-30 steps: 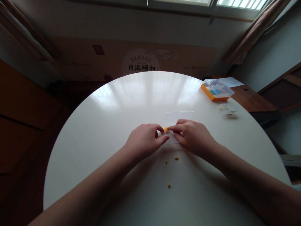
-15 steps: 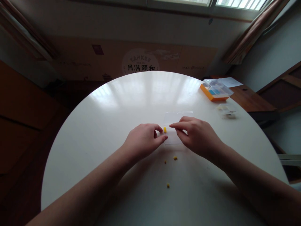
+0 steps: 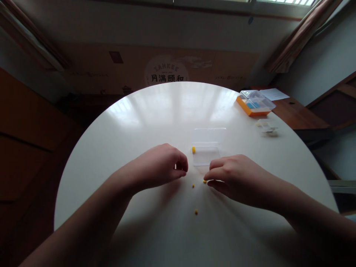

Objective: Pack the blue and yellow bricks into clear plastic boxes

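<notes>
My left hand [image 3: 168, 165] rests over the table left of a clear plastic box [image 3: 205, 165]. Its fingers curl loosely, with a gap between them and the thumb, and nothing shows in it. My right hand [image 3: 230, 172] is at the near right side of the box. Its thumb and index finger are apart, the index tip at a small yellow piece [image 3: 204, 181]. In the left corner of the box sits a yellow block [image 3: 194, 150]. Another tiny yellow piece [image 3: 193, 185] lies between the hands, and a third yellow piece [image 3: 196, 212] is closer to me.
The round white table [image 3: 155, 122] carries an orange case with a clear lid [image 3: 256, 104] at its far right edge. Nearer lies a small clear packet or tray [image 3: 267, 128], blurred. Beyond stands a wooden surface [image 3: 300, 115] with a white sheet [image 3: 274, 94].
My right hand has moved from over the box down to a yellow piece on the table. My left hand has let go of the box's left edge and drawn back leftward.
</notes>
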The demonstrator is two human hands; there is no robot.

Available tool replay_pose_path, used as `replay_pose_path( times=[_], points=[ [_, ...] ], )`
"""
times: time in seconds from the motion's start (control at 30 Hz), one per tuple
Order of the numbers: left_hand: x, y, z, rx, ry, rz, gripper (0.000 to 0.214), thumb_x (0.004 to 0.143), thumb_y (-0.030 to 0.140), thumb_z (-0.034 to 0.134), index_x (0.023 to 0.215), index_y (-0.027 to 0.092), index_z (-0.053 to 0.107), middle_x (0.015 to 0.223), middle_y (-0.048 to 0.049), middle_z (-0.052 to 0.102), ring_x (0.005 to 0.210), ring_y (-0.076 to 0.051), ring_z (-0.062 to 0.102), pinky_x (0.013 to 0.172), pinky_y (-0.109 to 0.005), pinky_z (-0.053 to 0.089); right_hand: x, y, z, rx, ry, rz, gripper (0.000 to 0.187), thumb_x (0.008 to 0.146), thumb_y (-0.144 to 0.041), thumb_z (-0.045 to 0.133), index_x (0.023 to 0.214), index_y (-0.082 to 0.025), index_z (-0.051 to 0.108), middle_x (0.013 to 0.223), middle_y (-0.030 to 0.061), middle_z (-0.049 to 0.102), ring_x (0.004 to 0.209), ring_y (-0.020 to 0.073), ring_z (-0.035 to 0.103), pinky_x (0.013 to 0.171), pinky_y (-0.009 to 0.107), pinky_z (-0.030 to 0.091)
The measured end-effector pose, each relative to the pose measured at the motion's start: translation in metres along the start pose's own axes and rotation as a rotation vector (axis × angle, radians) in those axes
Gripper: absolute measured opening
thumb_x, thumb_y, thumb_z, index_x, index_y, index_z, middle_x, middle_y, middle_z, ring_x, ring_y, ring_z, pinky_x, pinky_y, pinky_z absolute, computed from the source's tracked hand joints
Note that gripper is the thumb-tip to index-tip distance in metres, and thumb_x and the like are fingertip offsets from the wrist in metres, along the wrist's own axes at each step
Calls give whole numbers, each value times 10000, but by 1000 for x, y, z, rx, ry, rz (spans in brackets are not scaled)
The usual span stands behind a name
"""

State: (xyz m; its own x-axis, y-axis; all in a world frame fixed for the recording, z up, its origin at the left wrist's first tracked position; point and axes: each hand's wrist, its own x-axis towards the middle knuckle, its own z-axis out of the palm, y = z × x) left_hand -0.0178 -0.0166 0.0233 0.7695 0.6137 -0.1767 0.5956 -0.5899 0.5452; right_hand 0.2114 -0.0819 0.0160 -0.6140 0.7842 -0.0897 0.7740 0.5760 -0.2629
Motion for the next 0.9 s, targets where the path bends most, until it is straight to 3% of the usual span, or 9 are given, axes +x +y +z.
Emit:
replay_pose_path(
  times=[0.3, 0.5, 0.9],
  points=[
    [6, 8, 10, 7, -75, 169, 219, 759, 116, 578, 805, 253, 744, 757, 19, 696, 648, -118, 581, 625, -217, 403, 3, 1, 8, 25, 35, 8, 183, 868, -253, 554, 858, -283, 734, 806, -29, 655, 657, 48, 542, 589, 187, 273],
    [7, 10, 16, -5, -76, 258, 214, 743, 89, 571, 742, 235, 728, 723, 27, 669, 619, -100, 549, 611, -211, 390, 4, -1, 7, 33, 23, 0, 206, 853, -211, 547, 852, -295, 734, 799, -38, 654, 642, 36, 536, 574, 178, 274],
    [8, 13, 17, 90, -60, 266, 196, 697, 77, 564, 661, 226, 686, 708, 35, 650, 595, -97, 522, 587, -212, 376, 6, -4, 8, 10, 24, 32, 199, 849, -220, 527, 787, -262, 712, 759, -38, 636, 618, 42, 492, 574, 186, 240]
  ],
)
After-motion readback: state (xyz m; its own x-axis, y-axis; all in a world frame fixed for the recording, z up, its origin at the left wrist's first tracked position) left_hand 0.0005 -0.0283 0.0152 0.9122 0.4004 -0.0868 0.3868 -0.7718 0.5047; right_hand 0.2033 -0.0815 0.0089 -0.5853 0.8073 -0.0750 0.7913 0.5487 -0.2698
